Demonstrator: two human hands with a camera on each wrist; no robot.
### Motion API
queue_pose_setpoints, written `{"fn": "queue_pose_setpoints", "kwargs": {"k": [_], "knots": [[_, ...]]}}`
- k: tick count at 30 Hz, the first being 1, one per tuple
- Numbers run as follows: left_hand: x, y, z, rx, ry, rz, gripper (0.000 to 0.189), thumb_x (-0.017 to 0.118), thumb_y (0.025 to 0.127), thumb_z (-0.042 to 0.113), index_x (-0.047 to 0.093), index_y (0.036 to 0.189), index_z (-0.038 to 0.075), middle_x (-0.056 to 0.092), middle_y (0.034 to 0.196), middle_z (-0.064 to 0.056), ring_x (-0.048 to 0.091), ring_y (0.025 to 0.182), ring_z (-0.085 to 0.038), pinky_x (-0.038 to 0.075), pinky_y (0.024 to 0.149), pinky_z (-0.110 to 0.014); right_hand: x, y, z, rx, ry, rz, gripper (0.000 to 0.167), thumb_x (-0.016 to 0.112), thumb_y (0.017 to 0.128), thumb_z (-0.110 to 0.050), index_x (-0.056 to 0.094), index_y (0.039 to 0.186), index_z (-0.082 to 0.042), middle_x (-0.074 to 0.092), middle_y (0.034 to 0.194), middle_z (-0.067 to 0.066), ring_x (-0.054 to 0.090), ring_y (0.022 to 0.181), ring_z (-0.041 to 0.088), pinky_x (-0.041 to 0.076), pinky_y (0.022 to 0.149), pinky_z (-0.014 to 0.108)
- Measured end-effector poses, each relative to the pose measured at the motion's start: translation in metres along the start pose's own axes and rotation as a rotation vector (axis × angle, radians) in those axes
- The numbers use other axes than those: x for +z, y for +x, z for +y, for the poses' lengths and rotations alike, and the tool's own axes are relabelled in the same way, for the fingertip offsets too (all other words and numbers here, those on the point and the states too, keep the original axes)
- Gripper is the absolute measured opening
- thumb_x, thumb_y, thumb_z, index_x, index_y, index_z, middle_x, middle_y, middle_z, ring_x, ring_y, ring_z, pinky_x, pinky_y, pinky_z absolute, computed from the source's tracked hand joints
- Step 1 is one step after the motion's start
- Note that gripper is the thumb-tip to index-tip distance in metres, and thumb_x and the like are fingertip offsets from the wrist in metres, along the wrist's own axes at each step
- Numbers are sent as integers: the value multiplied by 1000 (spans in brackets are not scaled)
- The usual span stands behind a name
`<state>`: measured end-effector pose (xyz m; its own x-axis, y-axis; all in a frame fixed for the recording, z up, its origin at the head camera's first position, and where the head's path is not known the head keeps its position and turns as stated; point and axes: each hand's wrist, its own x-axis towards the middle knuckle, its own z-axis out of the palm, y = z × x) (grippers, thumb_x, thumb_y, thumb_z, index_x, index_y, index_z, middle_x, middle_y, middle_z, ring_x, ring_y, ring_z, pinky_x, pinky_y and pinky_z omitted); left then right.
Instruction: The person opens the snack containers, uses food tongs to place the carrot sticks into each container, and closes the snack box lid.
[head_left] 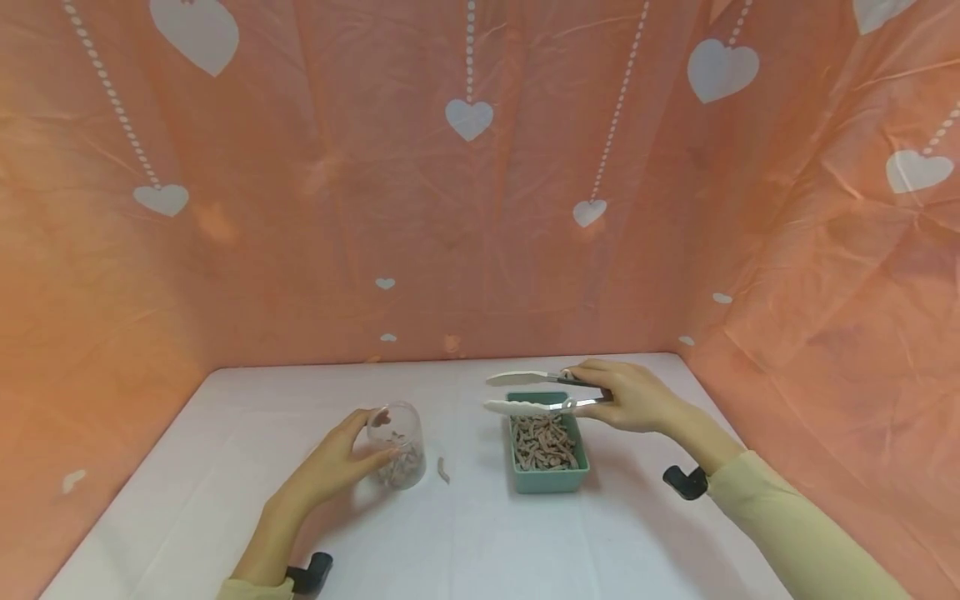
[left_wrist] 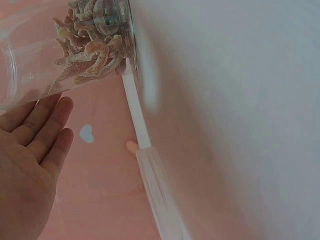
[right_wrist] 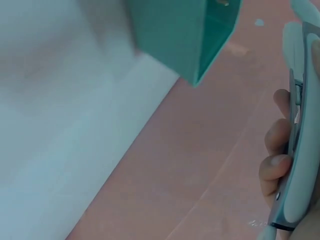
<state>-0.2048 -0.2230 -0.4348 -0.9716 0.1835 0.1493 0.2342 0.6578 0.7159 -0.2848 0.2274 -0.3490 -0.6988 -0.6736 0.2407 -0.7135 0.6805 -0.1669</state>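
Observation:
On the left of the white table, my left hand holds a clear jar, thumb on the near side and fingers round the back. Small brown dried strips lie in the jar's bottom. My right hand grips a pair of tongs with pale tips and dark, shiny arms. The tongs are spread, with nothing visible between the tips, above the far end of a green rectangular box. More brown strips fill that box.
One loose brown strip lies on the white table between jar and box. Orange cloth with white hearts rises behind the table and along both sides. Black straps with cameras sit on both wrists.

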Motion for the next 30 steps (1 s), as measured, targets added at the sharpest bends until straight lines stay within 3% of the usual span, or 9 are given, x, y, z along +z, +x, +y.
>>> {"fn": "queue_pose_setpoints", "kwargs": {"k": [5, 18, 21, 25, 30], "knots": [[-1, -1, 2, 17, 0, 5, 63, 75, 95, 43, 55, 143, 6, 61, 141, -16, 49, 140, -44, 38, 114, -67, -1, -9, 10, -3, -37, -12, 59, 83, 89, -36, 67, 138, -8, 70, 126, 5, 64, 90, 16, 58, 80, 41], [-2, -2, 2, 21, -6, 8, 64, 76, 95, 43, 55, 143, 5, 62, 141, -15, 49, 140, -45, 36, 115, -68, -6, -20, 24, -36, -55, -138, 62, 83, 88, -41, 67, 136, -6, 71, 124, 4, 57, 77, 5, 55, 74, 37], [-2, -2, 2, 22, -5, 11, 64, 76, 95, 43, 55, 142, 6, 62, 141, -15, 49, 140, -44, 36, 115, -67, -7, -19, 24, -50, -60, -162, 63, 83, 87, -42, 68, 136, -6, 71, 125, 5, 66, 86, 12, 58, 80, 41], [-2, -2, 1, 26, -1, 10, 63, 76, 95, 42, 56, 142, 5, 62, 140, -14, 50, 139, -43, 38, 115, -66, -7, -15, 22, -35, -67, -210, 65, 81, 87, -45, 67, 137, -6, 70, 129, 9, 70, 111, 28, 58, 93, 52], [-1, -1, 0, 31, 0, 14, 61, 76, 95, 42, 57, 141, 5, 63, 139, -14, 50, 139, -43, 37, 115, -66, -8, -9, 20, -25, -62, -271, 68, 81, 87, -47, 66, 139, -6, 70, 131, 13, 69, 114, 33, 57, 95, 56]]}}
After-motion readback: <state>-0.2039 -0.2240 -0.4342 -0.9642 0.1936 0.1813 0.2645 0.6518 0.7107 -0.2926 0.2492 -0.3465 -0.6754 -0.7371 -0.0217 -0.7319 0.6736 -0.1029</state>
